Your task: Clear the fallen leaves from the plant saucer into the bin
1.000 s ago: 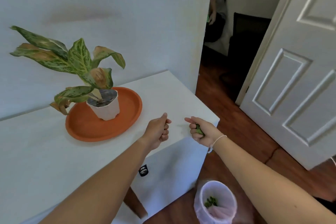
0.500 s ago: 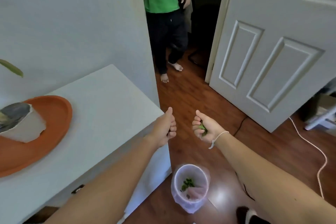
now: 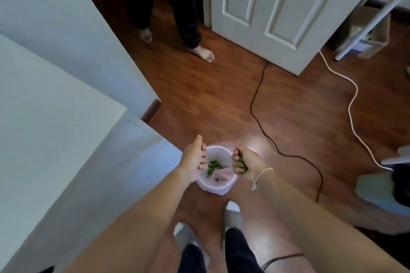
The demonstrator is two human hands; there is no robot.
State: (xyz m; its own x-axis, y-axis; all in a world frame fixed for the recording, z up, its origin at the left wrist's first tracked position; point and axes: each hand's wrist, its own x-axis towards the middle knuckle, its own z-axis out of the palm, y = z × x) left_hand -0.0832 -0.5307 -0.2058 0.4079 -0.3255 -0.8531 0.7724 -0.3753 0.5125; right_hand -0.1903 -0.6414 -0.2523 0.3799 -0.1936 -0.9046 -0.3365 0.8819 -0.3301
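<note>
- Green leaves (image 3: 241,163) sit bunched in the right hand (image 3: 245,164), whose fingers are curled tight around them; a thin white band circles that wrist.
- That right hand hangs over the right rim of the bin (image 3: 216,186), a small round pail lined with a pale, pinkish-white bag, standing on the wooden floor (image 3: 199,95).
- More green leaf scraps (image 3: 213,165) lie inside the bin, on the liner toward its left side.
- Over the bin's left rim is the left hand (image 3: 195,160), fingers curled in toward the palm and thumb pointing up; whether anything is held inside it cannot be made out from the head view.
- Both forearms reach in from the bottom of the picture, and the two hands are near each other with the bin's mouth between them.
- Left of the bin stands the white counter (image 3: 55,117), its corner just beside the left hand; the saucer and plant are out of sight.
- Below the hands are the person's own legs in dark trousers and pale slippers.
- Farther off, another person's bare feet (image 3: 205,53) and dark trouser legs stand in a doorway beside a white panelled door (image 3: 277,6).
- A black cable (image 3: 257,99) and a white cable (image 3: 352,99) trail across the floor to the right.
</note>
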